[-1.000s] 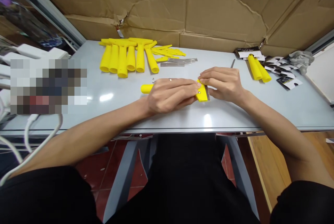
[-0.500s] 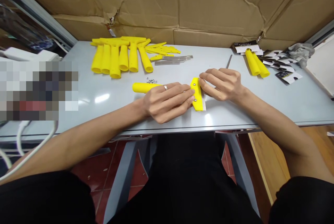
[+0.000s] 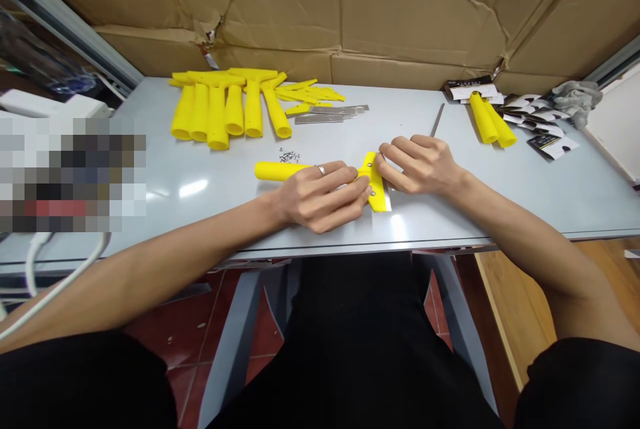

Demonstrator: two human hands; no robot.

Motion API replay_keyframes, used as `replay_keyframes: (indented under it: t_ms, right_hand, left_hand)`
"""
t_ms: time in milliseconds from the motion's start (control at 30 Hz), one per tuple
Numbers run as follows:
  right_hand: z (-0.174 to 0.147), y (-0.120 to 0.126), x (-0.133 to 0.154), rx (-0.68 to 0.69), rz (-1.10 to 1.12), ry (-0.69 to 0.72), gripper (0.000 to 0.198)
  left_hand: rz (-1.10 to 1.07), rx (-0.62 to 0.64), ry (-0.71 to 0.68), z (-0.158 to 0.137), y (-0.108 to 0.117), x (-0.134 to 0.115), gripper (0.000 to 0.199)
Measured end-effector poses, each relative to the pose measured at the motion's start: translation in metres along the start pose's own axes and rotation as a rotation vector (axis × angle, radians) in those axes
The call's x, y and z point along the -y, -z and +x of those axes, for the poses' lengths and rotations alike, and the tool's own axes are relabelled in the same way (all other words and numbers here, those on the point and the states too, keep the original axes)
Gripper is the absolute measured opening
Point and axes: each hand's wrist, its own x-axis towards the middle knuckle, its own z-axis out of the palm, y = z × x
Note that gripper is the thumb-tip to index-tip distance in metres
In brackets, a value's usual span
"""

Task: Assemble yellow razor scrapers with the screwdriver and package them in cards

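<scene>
The left fingers [image 3: 340,201] are wrapped over a yellow T-shaped plastic scraper [image 3: 379,182], its tubular handle [image 3: 277,171] jutting out behind them and its flat head just past their tips. The right fingers [image 3: 399,155] are bent against that head, beside a thin silver metal blade [image 3: 388,203] along its edge; whether they pinch it cannot be told. Small silver metal fasteners [image 3: 290,157] lie beyond the left fingers on the glossy pale-grey table [image 3: 200,162].
</scene>
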Motion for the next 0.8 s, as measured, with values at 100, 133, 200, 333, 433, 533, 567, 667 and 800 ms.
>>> replay_keyframes:
  t_ms: [100, 133, 200, 333, 433, 533, 567, 667, 800]
  right_hand:
    - [0.003, 0.006, 0.002, 0.066, 0.082, 0.061, 0.008]
    - [0.005, 0.008, 0.003, 0.013, 0.077, 0.076, 0.008]
    - [0.008, 0.011, 0.004, -0.112, 0.037, 0.088, 0.016]
    - [0.014, 0.014, 0.006, -0.09, 0.103, 0.087, 0.022]
    - [0.016, 0.014, 0.008, 0.191, 0.27, 0.063, 0.022]
    - [0.019, 0.016, 0.01, 0.429, 0.383, 0.016, 0.032]
    - [0.02, 0.017, 0.01, 0.465, 0.405, 0.009, 0.035]
    - [0.019, 0.025, 0.004, 0.5, 0.429, 0.013, 0.037]
    - [0.0, 0.047, -0.029, 0.467, 0.354, -0.009, 0.03]
  left_hand:
    - [0.003, 0.001, -0.018, -0.001, -0.004, -0.005, 0.03]
    - [-0.007, 0.008, -0.013, -0.002, -0.005, -0.007, 0.03]
    - [-0.039, 0.018, 0.006, -0.004, -0.008, -0.009, 0.031]
    - [-0.082, 0.021, 0.028, -0.006, -0.011, -0.01, 0.03]
    - [-0.065, 0.019, 0.065, -0.009, -0.013, -0.009, 0.028]
    - [-0.1, 0.037, 0.124, -0.014, -0.016, -0.009, 0.029]
    - [-0.122, 0.043, 0.139, -0.015, -0.017, -0.009, 0.029]
    - [-0.171, 0.049, 0.154, -0.018, -0.02, -0.01, 0.028]
    - [-0.188, 0.054, 0.14, -0.019, -0.021, -0.009, 0.033]
